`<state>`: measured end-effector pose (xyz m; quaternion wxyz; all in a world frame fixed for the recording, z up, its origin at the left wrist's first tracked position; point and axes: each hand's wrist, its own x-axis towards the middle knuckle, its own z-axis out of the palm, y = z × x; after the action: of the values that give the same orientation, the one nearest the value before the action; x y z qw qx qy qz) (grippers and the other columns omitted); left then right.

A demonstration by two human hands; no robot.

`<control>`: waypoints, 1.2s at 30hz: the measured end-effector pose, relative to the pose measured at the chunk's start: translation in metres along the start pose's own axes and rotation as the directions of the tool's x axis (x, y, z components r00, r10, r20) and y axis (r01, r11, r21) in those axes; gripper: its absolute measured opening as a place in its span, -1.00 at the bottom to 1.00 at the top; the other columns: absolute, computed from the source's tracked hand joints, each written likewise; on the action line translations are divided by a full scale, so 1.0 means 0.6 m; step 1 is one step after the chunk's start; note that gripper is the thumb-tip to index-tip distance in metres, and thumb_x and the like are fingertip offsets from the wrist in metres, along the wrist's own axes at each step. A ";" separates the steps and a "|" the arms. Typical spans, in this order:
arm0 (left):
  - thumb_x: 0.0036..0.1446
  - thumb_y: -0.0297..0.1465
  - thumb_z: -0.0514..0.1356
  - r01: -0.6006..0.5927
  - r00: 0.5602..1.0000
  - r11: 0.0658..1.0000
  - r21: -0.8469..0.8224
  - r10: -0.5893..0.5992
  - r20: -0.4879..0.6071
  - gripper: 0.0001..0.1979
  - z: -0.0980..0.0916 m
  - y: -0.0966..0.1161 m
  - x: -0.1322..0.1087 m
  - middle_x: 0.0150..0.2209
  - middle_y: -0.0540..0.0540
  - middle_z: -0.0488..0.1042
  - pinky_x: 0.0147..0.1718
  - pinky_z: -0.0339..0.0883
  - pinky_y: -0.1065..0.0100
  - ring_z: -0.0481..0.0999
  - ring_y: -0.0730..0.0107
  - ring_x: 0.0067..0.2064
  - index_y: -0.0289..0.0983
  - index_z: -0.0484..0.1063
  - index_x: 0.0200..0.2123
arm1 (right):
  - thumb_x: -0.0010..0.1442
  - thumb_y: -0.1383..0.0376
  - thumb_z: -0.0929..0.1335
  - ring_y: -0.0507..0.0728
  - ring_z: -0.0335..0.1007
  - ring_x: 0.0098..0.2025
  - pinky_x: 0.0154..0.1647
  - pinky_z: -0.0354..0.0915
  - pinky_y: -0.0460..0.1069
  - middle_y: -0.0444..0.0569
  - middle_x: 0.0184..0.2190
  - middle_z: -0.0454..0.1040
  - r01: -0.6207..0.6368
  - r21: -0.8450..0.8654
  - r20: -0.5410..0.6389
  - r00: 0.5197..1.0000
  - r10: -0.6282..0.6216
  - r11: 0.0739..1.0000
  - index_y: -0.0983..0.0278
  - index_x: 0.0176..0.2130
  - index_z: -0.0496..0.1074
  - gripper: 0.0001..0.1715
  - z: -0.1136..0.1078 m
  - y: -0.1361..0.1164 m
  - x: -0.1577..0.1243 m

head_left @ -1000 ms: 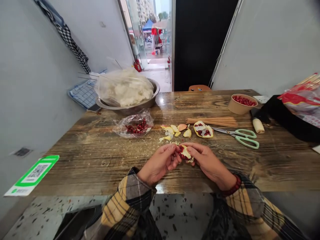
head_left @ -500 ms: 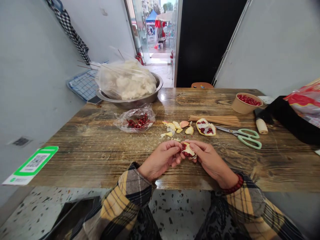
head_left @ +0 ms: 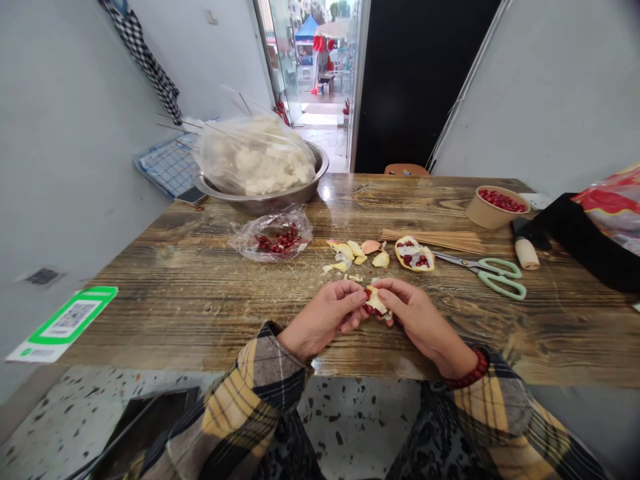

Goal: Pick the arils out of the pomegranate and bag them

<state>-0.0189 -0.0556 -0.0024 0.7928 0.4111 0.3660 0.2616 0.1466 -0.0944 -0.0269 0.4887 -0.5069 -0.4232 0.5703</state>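
Both hands meet just above the near part of the wooden table (head_left: 200, 293). My left hand (head_left: 327, 317) and my right hand (head_left: 417, 317) pinch the same pomegranate piece (head_left: 375, 303), a yellow-white chunk with red seeds showing. Fingers of both hands are curled onto it. Just beyond lie loose yellow peel scraps (head_left: 353, 253) and another pomegranate piece (head_left: 414, 253) with seeds facing up.
A clear plastic bag with red seeds (head_left: 273, 240) lies left of the scraps. A metal bowl (head_left: 260, 197) holds bagged white food. Bamboo skewers (head_left: 433, 238), green scissors (head_left: 493, 273), a paper cup of seeds (head_left: 490, 208) and a black bag (head_left: 575, 240) sit right.
The hands stay on the pomegranate piece, with fingers shifting slightly on it. The camera view has tilted a little; nothing on the table has moved.
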 end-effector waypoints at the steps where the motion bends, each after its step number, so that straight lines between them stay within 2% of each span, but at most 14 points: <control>1: -0.04 -0.24 0.33 0.002 1.000 1.000 -0.003 -0.002 0.000 -0.69 0.000 0.000 0.000 -0.51 0.00 0.42 -0.67 -0.02 0.59 0.26 0.70 -0.61 -0.34 0.34 -0.39 | 0.04 0.05 0.43 0.00 0.29 -0.46 -0.60 0.19 -0.15 -0.11 -0.44 0.46 -0.002 0.010 0.000 1.000 0.002 1.000 0.26 -0.25 0.51 -0.63 0.000 0.000 0.000; 9: 0.00 -0.36 0.24 -0.005 1.000 0.995 -0.096 0.007 0.021 -0.85 0.002 0.004 0.000 -0.53 -0.01 0.41 -0.67 0.03 0.56 0.32 0.61 -0.60 -0.32 0.36 -0.38 | 0.06 0.07 0.43 0.02 0.31 -0.43 -0.57 0.21 -0.13 -0.09 -0.40 0.48 0.016 0.038 -0.006 1.000 -0.016 0.999 0.23 -0.22 0.52 -0.66 -0.003 0.005 0.001; 13: 0.07 -0.24 0.20 -0.029 0.999 0.995 -0.092 0.031 0.021 -0.76 0.001 0.001 0.002 -0.52 -0.02 0.39 -0.70 -0.02 0.56 0.30 0.62 -0.61 -0.33 0.35 -0.41 | 0.09 0.07 0.41 0.04 0.32 -0.40 -0.55 0.23 -0.12 -0.07 -0.37 0.50 0.066 -0.075 0.000 0.998 -0.066 0.995 0.23 -0.23 0.53 -0.68 -0.003 0.005 -0.001; 17: 0.01 -0.21 0.28 -0.029 1.000 0.999 -0.031 0.029 0.011 -0.69 0.001 -0.001 0.001 -0.54 0.03 0.36 -0.72 -0.12 0.60 0.22 0.69 -0.65 -0.31 0.29 -0.44 | 0.08 0.07 0.41 0.04 0.32 -0.42 -0.55 0.25 -0.11 -0.09 -0.40 0.50 0.067 -0.108 0.021 0.998 -0.065 0.992 0.21 -0.24 0.55 -0.69 -0.001 0.005 -0.002; 20: 0.00 -0.25 0.29 -0.029 0.999 0.999 -0.030 0.030 0.028 -0.72 0.001 0.000 0.000 -0.55 0.04 0.36 -0.71 -0.12 0.61 0.21 0.70 -0.65 -0.30 0.27 -0.43 | 0.05 0.08 0.44 0.02 0.32 -0.44 -0.56 0.25 -0.12 -0.10 -0.42 0.49 0.036 -0.016 0.024 0.999 -0.036 0.999 0.20 -0.23 0.54 -0.69 0.000 0.004 -0.002; 25: 0.09 -0.30 0.16 -0.040 0.996 0.992 -0.121 0.050 0.074 -0.84 -0.001 0.006 0.001 -0.50 -0.02 0.40 -0.69 -0.01 0.56 0.30 0.60 -0.59 -0.29 0.30 -0.39 | 0.05 0.06 0.44 -0.01 0.34 -0.50 -0.62 0.23 -0.14 -0.08 -0.41 0.49 -0.059 0.258 0.030 0.998 0.053 0.964 0.24 -0.21 0.51 -0.63 0.001 -0.004 -0.001; 29: 0.15 -0.24 0.11 -0.034 0.997 0.993 -0.114 0.041 0.058 -0.76 -0.001 0.006 0.001 -0.46 -0.05 0.40 -0.69 -0.01 0.55 0.31 0.60 -0.57 -0.31 0.32 -0.41 | 0.08 0.05 0.43 0.00 0.37 -0.48 -0.63 0.25 -0.16 -0.03 -0.36 0.50 -0.084 0.294 0.047 0.996 0.074 0.952 0.28 -0.19 0.51 -0.60 0.000 -0.009 0.001; 36: -0.02 -0.21 0.31 -0.018 0.999 1.000 -0.008 0.018 0.031 -0.67 0.000 0.001 -0.001 -0.50 0.01 0.39 -0.69 -0.10 0.59 0.26 0.68 -0.60 -0.32 0.29 -0.42 | 0.04 0.08 0.45 -0.01 0.34 -0.48 -0.62 0.28 -0.16 -0.07 -0.39 0.47 -0.034 0.259 -0.014 0.999 0.039 0.965 0.25 -0.18 0.52 -0.62 0.004 -0.003 -0.001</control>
<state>-0.0191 -0.0557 -0.0016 0.7977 0.4151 0.3490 0.2639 0.1443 -0.0947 -0.0245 0.5439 -0.4521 -0.3312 0.6245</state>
